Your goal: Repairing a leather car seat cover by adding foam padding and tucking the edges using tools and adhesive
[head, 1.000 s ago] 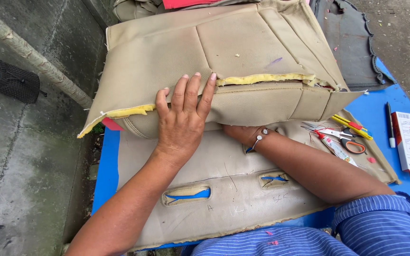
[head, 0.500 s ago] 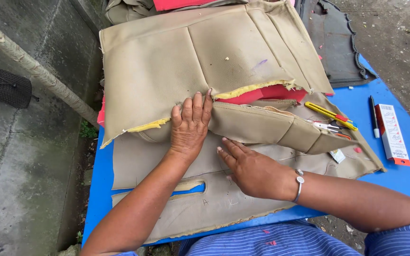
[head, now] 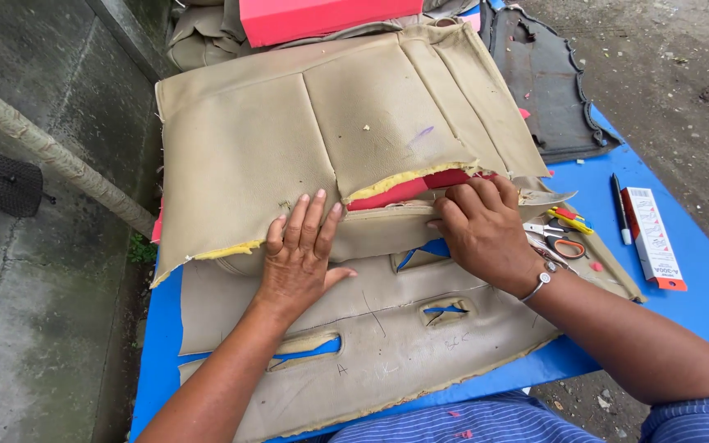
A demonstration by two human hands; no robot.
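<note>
Since half a second ago, the right hand (head: 486,234) has slid up from the lower panel to the folded edge. Nearest, the flat tan cover (head: 387,353) is lying on the blue table (head: 699,308). The left hand (head: 301,254), fingers spread, is pressing the fold down, seemingly to pin it, while the right-hand fingers are curling together over it. Beyond, the upper tan cover (head: 289,139) is showing red foam (head: 408,190).

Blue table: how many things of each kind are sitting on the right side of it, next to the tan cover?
Scissors: 1
Yellow-handled tool: 1
Black pen: 1
Small red-and-white box: 1
Total: 4
</note>
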